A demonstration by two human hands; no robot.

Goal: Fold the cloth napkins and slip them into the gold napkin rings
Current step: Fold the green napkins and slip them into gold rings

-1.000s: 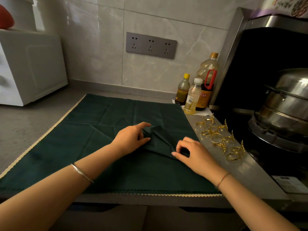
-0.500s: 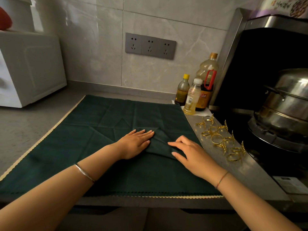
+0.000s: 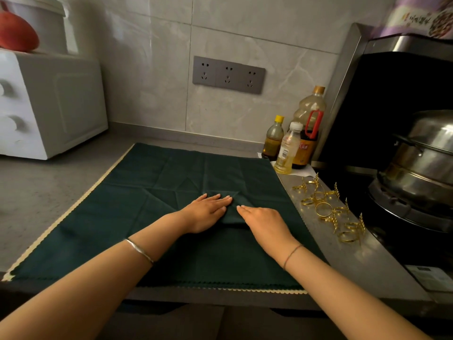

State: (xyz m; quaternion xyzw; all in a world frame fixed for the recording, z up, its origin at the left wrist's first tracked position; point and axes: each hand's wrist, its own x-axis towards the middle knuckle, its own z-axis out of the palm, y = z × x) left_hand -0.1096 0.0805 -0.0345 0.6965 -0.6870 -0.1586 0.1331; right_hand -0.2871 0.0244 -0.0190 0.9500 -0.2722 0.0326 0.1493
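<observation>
Pressing palm-down at the centre of the frame, our 2 hands lie flat. Our left hand (image 3: 206, 212) and right hand (image 3: 263, 223) have fingers straight and together, grasping nothing, fingertips nearly meeting on a folded dark green napkin (image 3: 232, 215). It rests on a larger green cloth (image 3: 147, 192) spread over the counter (image 3: 36, 192). The gold napkin rings (image 3: 326, 208) cluster at right, apart from our hands.
</observation>
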